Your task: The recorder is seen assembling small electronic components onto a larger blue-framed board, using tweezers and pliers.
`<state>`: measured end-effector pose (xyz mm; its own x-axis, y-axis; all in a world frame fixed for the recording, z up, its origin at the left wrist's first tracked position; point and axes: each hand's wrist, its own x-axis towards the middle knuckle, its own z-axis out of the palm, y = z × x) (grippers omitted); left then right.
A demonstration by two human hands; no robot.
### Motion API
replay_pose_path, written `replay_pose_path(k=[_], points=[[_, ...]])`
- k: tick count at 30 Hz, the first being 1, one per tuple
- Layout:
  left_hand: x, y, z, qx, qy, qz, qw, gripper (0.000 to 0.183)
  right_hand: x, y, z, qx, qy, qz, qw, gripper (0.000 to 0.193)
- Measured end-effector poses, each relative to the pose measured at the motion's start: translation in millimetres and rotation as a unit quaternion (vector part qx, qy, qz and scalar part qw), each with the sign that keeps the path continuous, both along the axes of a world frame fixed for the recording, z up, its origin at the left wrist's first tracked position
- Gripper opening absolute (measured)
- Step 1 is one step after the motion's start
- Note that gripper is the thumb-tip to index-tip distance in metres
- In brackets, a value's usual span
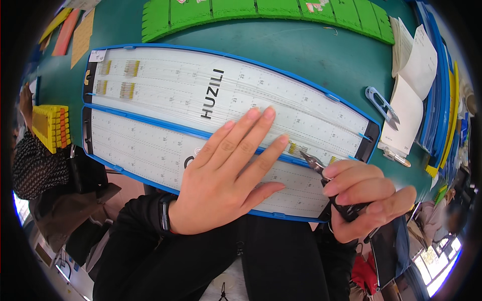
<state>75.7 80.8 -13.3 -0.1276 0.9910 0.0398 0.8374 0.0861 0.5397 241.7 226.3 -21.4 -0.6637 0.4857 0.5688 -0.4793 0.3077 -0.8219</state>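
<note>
A long fishing-rig case (165,75) with blue rims and white printed boards lies unfolded in front of me. Thin lines run along its far board, and small bundles of hooks with yellow holders (132,68) sit at that board's left end. My left hand (226,170) rests flat across the middle hinge, fingers stretched over the far board and its lines. In my right hand (369,195) are dark-handled pliers (314,161), their metal tip pointing left toward a small yellow hook bundle (292,148) near the hinge. My fingers hide part of the handles.
A green notched foam board (271,10) lies at the back of the green table (321,60). On the right are light-blue thread snips (384,109), an open notebook (401,108) and blue and yellow strips. At the left stands a yellow-orange block stack (52,128); people are nearby.
</note>
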Motion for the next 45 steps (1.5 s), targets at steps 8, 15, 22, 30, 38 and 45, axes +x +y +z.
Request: replay_pose_path(k=[8, 15, 22, 30, 38, 45], points=[[-0.4, 0.1, 0.9, -0.004, -0.007, -0.008, 1.0, 0.064, -11.8, -14.4, 9.9, -0.166, -0.067, -0.217, 0.96, 0.023], [-0.3, -1.0, 0.6, -0.004, -0.005, -0.011, 1.0, 0.065, -10.7, -14.1, 10.6, -0.175, -0.078, -0.221, 0.956, 0.022], [-0.6, 0.0, 1.4, -0.015, 0.002, -0.011, 1.0, 0.065, -11.1, -13.5, 9.6, -0.164, -0.078, -0.23, 0.956, 0.021], [0.2, -0.8, 1.2, -0.013, 0.003, -0.009, 1.0, 0.065, -12.6, -13.7, 10.0, -0.161, -0.086, -0.234, 0.955, 0.021], [2.5, -1.0, 0.8, -0.005, 0.018, -0.015, 1.0, 0.058, -12.6, -13.9, 8.5, -0.155, -0.086, -0.222, 0.959, 0.022], [3.3, -9.9, -4.5, 0.04, -0.012, -0.058, 0.997, 0.045, -16.7, -16.4, 10.9, -0.152, -0.093, -0.228, 0.957, 0.023]])
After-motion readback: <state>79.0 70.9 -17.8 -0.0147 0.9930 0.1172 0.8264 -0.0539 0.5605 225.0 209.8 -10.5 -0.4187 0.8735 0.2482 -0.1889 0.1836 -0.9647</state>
